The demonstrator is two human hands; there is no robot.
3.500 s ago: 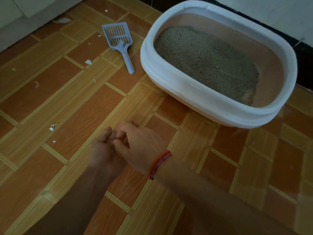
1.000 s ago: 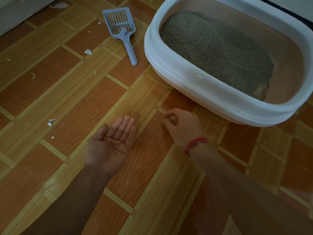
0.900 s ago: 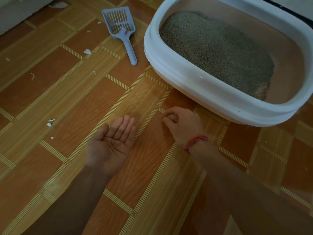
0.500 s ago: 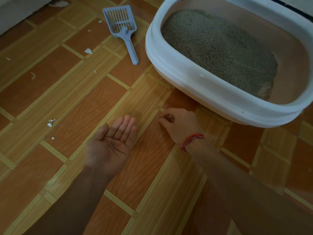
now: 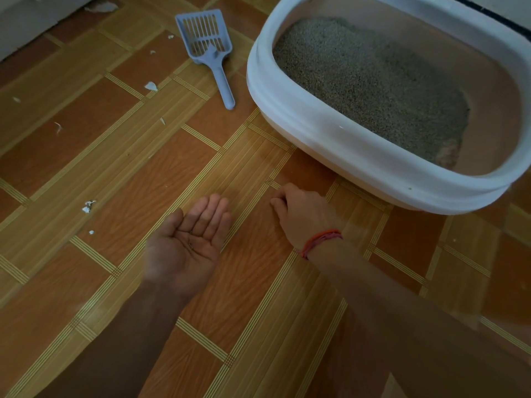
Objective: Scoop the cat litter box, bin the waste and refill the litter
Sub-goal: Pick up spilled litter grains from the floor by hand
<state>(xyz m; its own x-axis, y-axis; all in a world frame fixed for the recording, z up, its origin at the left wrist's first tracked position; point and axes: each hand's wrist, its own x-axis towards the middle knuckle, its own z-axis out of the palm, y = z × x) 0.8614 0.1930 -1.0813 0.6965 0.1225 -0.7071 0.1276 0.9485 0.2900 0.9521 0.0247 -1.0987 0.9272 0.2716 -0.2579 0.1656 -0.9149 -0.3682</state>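
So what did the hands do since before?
The hands came apart. The left hand now lies palm up with a few dark grains on it; the right hand moved off toward the litter box, fingers curled down at the floor. The scoop and litter box stayed put.

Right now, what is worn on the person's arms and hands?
No sleeves or gloves show anywhere in view. A thin red-orange thread band circles the wrist of the right hand. The left hand wears nothing; no rings are visible.
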